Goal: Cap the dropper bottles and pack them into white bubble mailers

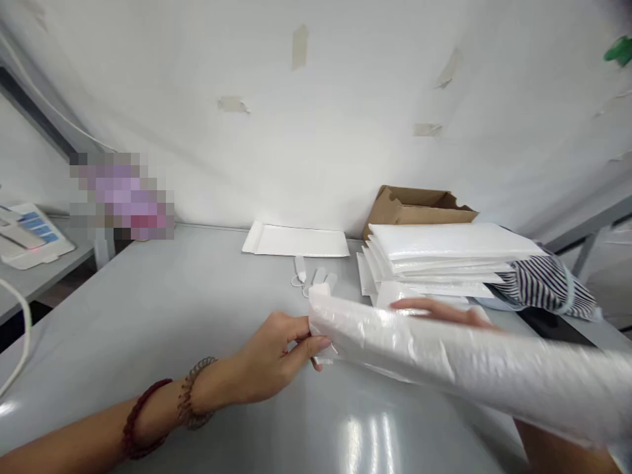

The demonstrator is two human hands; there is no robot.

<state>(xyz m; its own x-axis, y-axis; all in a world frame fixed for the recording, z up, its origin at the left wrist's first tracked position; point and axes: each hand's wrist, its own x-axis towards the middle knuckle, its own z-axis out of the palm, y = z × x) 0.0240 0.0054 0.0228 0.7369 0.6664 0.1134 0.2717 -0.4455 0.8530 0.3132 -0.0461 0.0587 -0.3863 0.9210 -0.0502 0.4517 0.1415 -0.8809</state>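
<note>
A long white bubble mailer point(444, 355) stretches from the middle of the view to the right edge, tilted above the grey table. My left hand point(281, 352) pinches its left end between thumb and fingers. Behind the mailer, fingers of my right hand point(439, 309) show along the top edge; the palm is hidden, and the hand appears to grip the mailer from the back. Just beyond the left end lie several small white tag-like pieces point(300, 268), some with thin loops.
Farther back, a flat white mailer point(301, 241) lies by the wall. At right, a stack of white mailers point(444, 243) stands before an open cardboard box point(415, 205). Beside it are striped cloth point(548, 283) and a dark flat object point(553, 324). A white cable point(22, 329) hangs at left.
</note>
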